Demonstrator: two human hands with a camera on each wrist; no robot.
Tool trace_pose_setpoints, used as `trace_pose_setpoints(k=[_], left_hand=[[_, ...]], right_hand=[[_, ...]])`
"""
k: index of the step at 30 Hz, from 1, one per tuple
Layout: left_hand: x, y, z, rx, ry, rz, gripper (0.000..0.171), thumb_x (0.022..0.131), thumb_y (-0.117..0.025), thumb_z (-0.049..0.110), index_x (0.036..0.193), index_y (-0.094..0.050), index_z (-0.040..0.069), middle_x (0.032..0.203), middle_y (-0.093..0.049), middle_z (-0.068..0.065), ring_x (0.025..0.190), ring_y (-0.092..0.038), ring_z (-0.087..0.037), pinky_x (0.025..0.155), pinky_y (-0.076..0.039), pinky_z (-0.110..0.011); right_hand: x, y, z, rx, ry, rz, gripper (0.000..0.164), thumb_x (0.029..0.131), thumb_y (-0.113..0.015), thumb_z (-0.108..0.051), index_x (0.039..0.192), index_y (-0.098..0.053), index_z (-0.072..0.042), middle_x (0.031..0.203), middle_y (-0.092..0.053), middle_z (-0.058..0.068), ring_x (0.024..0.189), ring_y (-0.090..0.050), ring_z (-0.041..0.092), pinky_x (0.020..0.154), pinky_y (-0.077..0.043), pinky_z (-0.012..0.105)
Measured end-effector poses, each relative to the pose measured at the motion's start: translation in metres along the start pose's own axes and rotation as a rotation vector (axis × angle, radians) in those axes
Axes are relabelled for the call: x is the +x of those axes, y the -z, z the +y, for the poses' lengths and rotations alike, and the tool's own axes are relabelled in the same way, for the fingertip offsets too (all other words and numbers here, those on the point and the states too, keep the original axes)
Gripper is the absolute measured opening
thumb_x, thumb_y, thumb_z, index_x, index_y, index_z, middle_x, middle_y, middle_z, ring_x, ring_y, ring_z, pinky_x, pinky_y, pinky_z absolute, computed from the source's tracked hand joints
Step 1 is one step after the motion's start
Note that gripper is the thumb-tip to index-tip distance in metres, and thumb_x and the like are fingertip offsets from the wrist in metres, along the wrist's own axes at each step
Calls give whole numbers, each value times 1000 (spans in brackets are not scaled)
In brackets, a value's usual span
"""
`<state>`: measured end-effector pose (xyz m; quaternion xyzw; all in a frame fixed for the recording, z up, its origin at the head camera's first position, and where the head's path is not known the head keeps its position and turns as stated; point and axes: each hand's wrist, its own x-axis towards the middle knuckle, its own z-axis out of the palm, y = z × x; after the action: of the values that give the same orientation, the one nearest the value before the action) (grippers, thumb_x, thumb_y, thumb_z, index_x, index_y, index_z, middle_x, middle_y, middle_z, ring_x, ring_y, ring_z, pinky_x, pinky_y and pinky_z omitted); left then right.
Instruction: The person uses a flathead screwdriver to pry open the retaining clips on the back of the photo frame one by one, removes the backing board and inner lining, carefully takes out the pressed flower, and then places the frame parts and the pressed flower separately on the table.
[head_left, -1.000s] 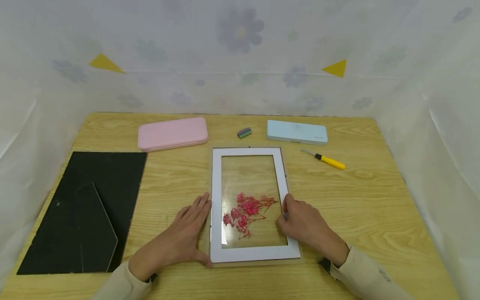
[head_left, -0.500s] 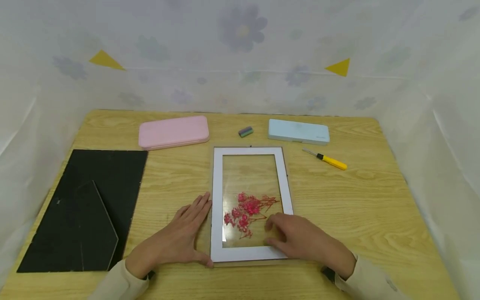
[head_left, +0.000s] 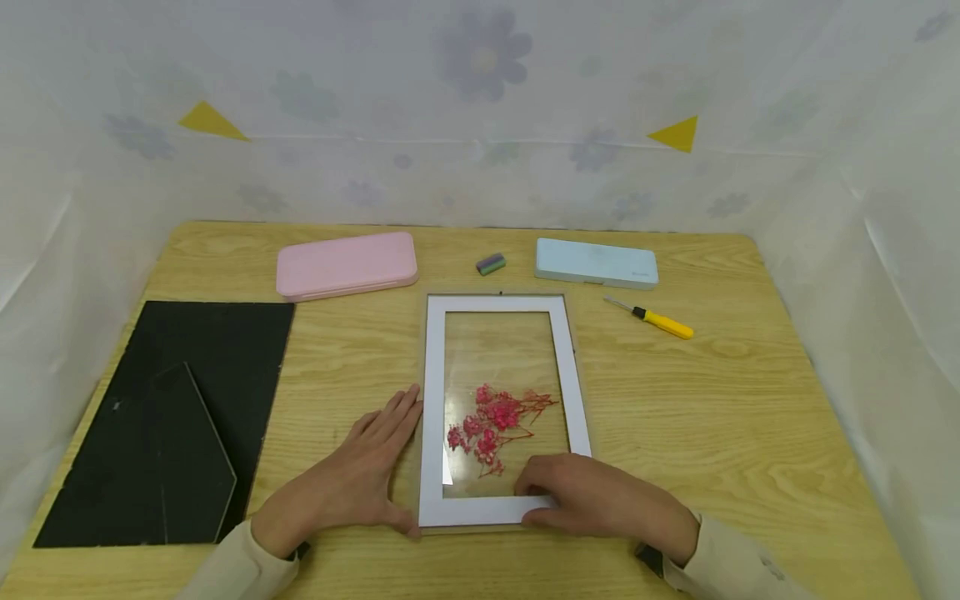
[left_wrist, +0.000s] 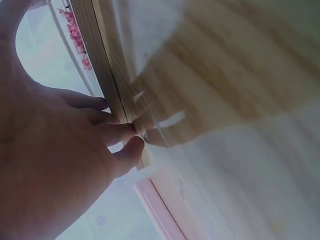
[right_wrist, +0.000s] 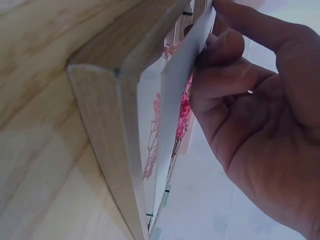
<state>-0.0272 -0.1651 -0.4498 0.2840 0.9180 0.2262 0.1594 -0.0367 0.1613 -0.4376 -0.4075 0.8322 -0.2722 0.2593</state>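
A wooden picture frame [left_wrist: 102, 55] lies face down or up, I cannot tell which, in the middle of the table. A white mat [head_left: 432, 400] sits over it, and pink-red dried flowers [head_left: 498, 412] show through its opening. My left hand [head_left: 360, 475] rests beside the frame, its fairly straight fingers touching the left side. With thumb and fingers my right hand [head_left: 600, 500] pinches the mat's lower strip near the near right corner. In the right wrist view the mat [right_wrist: 175, 95] stands tilted up from the wooden frame [right_wrist: 107, 130].
A black backing board [head_left: 112, 433] with a stand leg lies at the left. Behind the frame are a pink case [head_left: 347, 265], a small purple-green block [head_left: 491, 265] and a light blue case [head_left: 596, 262]. A yellow-handled screwdriver [head_left: 663, 323] lies at the right.
My right hand has moved from the mat's right strip down and left to its lower strip, and now pinches it there. The left hand has stayed in place.
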Motion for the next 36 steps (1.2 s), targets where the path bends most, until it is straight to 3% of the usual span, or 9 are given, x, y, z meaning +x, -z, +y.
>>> trace_pose_setpoints(k=[8,15,28,36], left_hand=[[0,-2,-1,9,-14,16,152,48,-92,64,159,-10,-2,167,0,-19,152,-9,-39,112,-26,-62],[0,-3,0,15,-15,18,152,48,-93,62,158,-11,-4,166,0,-20,151,-10,-39,111,-27,-62],[0,-4,0,17,-11,23,153,48,-93,62,159,-9,-3,167,-1,-19,152,-9,-38,113,-26,-61],[0,-4,0,16,-9,14,152,49,-92,63,159,-9,-3,167,-1,-19,152,-9,-38,113,-25,-61]], right_hand=[[-1,0,-8,-60,-38,5,17,90,-76,-27,103,-71,-17,97,-63,-14,78,-54,-5,72,-50,19],[-4,-1,-14,-147,-13,25,25,86,-80,-29,105,-71,-16,96,-63,-11,76,-54,-5,67,-50,18],[-16,-8,-21,-285,39,116,23,88,-78,-29,102,-67,-15,90,-57,-11,66,-50,-6,57,-46,15],[-25,-11,-26,-299,80,137,22,87,-78,-28,99,-65,-16,88,-55,-12,64,-46,-9,55,-41,11]])
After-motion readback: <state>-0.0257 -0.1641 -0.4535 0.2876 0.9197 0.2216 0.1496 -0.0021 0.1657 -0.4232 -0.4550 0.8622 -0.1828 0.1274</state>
